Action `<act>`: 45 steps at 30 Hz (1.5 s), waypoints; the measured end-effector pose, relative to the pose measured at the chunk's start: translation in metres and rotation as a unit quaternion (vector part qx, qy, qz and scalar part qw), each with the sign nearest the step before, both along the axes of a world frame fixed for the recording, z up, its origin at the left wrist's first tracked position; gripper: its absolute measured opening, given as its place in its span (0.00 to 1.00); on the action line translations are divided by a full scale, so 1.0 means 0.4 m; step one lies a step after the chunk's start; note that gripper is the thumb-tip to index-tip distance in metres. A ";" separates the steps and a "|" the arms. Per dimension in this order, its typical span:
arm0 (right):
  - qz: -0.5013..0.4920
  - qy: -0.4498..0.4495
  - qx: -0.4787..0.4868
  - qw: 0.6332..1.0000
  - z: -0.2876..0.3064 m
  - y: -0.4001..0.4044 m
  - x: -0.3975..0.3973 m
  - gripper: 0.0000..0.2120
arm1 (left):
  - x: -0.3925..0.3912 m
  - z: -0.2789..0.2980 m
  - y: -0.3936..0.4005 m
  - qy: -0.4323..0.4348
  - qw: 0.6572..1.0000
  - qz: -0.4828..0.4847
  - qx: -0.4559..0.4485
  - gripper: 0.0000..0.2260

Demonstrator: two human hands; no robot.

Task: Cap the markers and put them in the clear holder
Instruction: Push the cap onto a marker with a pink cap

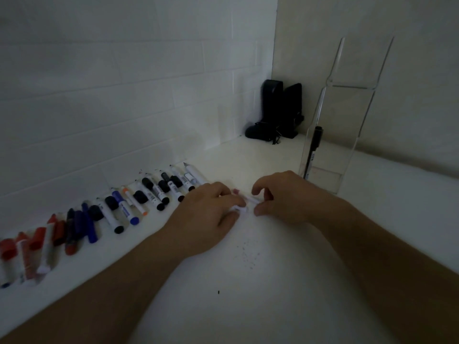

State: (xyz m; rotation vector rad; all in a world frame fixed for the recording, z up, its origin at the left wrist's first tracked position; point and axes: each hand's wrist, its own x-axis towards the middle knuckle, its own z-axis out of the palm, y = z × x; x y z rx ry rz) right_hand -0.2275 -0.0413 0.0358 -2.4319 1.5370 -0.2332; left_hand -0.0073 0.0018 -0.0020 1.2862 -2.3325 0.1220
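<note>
1. My left hand (211, 209) pinches a white cap (239, 209); my right hand (285, 197) pinches the pale marker (253, 200), low over the table (248, 294).
2. I judge capping underway; next, press them together, then reach far right to the clear holder (347, 125).

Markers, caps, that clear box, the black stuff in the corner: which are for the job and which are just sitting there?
For the job: row of markers, pale marker between left hand and right hand, clear holder, black marker inside it.

Just lying about: black objects in the corner.
</note>
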 end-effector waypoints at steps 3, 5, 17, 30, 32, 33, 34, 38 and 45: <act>-0.026 0.026 0.013 0.999 0.010 -0.002 -0.018 0.20 | -0.001 0.001 -0.002 0.009 1.000 0.008 0.022 0.09; -0.031 0.044 0.003 0.999 0.000 -0.001 -0.015 0.16 | 0.001 -0.001 -0.005 0.028 0.999 0.008 0.042 0.07; 0.054 -0.158 -0.193 0.967 -0.023 0.024 0.041 0.10 | 0.035 0.024 -0.004 0.379 0.911 0.067 0.146 0.10; 0.057 -0.083 -0.231 0.968 -0.037 0.018 0.044 0.13 | 0.029 0.027 0.006 0.299 0.944 0.090 0.106 0.09; 0.052 -0.057 -0.254 0.964 -0.041 0.016 0.040 0.14 | 0.025 0.027 0.006 0.276 0.952 0.096 0.090 0.08; 0.052 -0.045 -0.270 0.961 -0.041 0.014 0.039 0.14 | 0.023 0.027 0.006 0.260 0.957 0.101 0.082 0.08; 0.054 -0.037 -0.280 0.958 -0.042 0.012 0.038 0.15 | 0.021 0.026 0.005 0.244 0.961 0.105 0.077 0.08; 0.068 -0.036 -0.294 0.953 -0.039 0.016 0.044 0.15 | 0.021 0.020 -0.002 0.206 0.968 0.130 0.064 0.06; 0.081 -0.016 -0.289 0.954 -0.056 0.021 0.056 0.20 | 0.013 0.004 -0.016 0.066 0.987 0.145 0.036 0.07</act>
